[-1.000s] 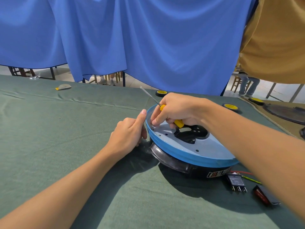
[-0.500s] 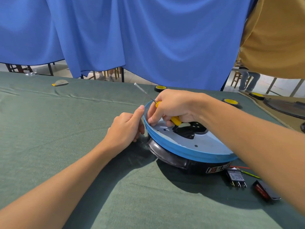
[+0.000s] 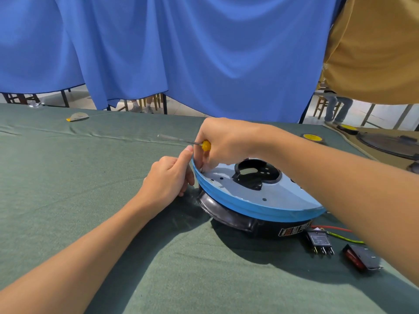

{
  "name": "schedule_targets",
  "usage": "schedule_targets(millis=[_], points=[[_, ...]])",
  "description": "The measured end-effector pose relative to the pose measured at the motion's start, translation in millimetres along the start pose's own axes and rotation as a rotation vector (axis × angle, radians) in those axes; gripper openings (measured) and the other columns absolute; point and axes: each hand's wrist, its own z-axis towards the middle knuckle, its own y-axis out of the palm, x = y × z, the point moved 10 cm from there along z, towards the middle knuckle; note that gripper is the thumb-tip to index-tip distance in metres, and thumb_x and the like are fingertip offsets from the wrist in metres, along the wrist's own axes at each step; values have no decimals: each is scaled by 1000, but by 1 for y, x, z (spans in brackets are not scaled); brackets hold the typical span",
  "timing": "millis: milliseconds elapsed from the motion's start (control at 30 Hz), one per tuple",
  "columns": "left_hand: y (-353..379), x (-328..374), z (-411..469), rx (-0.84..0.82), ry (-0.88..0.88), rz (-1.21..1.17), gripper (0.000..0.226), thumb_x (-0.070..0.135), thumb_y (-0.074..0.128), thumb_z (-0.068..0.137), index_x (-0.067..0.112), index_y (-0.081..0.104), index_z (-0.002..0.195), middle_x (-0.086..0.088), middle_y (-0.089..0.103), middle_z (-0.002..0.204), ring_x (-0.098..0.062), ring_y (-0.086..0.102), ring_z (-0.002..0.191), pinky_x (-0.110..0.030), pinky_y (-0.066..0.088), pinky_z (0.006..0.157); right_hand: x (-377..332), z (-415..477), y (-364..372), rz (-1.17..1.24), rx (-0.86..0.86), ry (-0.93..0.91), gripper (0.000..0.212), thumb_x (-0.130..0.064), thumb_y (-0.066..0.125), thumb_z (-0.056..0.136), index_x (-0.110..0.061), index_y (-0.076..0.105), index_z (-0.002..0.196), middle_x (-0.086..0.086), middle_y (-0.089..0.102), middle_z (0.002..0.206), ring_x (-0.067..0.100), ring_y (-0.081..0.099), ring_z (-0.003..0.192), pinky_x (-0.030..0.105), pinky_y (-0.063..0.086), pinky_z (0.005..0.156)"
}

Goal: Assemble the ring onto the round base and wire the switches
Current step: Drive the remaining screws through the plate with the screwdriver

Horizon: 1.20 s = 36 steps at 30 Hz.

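Note:
A blue round base (image 3: pixel 249 200) lies tilted on a black ring (image 3: pixel 226 216) on the green tablecloth. My right hand (image 3: pixel 226 141) grips a yellow-handled screwdriver (image 3: pixel 206 145), whose metal shaft points left, almost level. That hand's fingertips reach down inside the base's left rim; what they touch is hidden. My left hand (image 3: pixel 165 177) holds the left rim, thumb on its top edge and fingers curled beside it. A black switch (image 3: pixel 319 241) with metal pins and a red rocker switch (image 3: pixel 360 259) lie at the front right, beside a red wire (image 3: pixel 333 228) and a yellow-green wire (image 3: pixel 347 238).
Two yellow-topped black discs (image 3: pixel 313 137) (image 3: pixel 348 127) and a dark round lid (image 3: pixel 390 143) sit at the back right. A small flat scrap (image 3: pixel 77 116) lies far left. A blue curtain hangs behind the table, and a person in a mustard shirt (image 3: pixel 374 53) stands at the upper right.
The screwdriver's shaft has dropped from pointing up-left to nearly level. My right hand has shifted toward the left rim, uncovering the black centre opening. My left hand stays at the rim.

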Motion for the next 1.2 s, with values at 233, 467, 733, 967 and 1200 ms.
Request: schedule_targets(millis=[233, 467, 733, 967, 1200], points=[[-1, -1, -1, 2, -24, 5, 76, 53, 30, 102, 24, 58, 37, 1, 54, 40, -16, 58, 51, -41, 49, 76, -6, -4, -7, -151, 145, -49, 16, -27, 76, 75, -15, 67, 69, -1, 57, 61, 12, 50, 56, 22, 38, 44], [-1, 0, -1, -7, -44, -17, 67, 61, 28, 83, 23, 57, 36, 1, 55, 40, -13, 58, 48, -41, 49, 76, -6, -5, -1, -64, 72, -44, 20, -20, 78, 76, -25, 64, 63, -9, 55, 56, 9, 52, 55, 16, 36, 42], [-1, -2, 1, -4, -38, -1, 78, 56, 29, 101, 25, 57, 36, 2, 54, 39, -11, 57, 47, -36, 47, 71, 2, -6, 2, -136, 61, 9, 23, -33, 67, 85, -10, 68, 85, 9, 62, 72, 22, 56, 66, 31, 42, 54], [2, -6, 2, -33, -62, -83, 69, 62, 37, 93, 19, 61, 45, -2, 56, 42, -16, 57, 48, -40, 49, 74, 30, -39, -40, 263, 128, 61, 39, 1, 52, 93, -10, 57, 130, 5, 65, 91, -1, 63, 55, 9, 44, 46], [0, -10, 4, -47, -90, -172, 59, 57, 48, 94, 23, 60, 47, 0, 53, 43, -12, 50, 43, -28, 36, 56, 48, -52, -81, 641, 569, 41, 19, -9, 85, 67, -5, 70, 77, 5, 64, 56, 13, 60, 48, 20, 41, 43]])
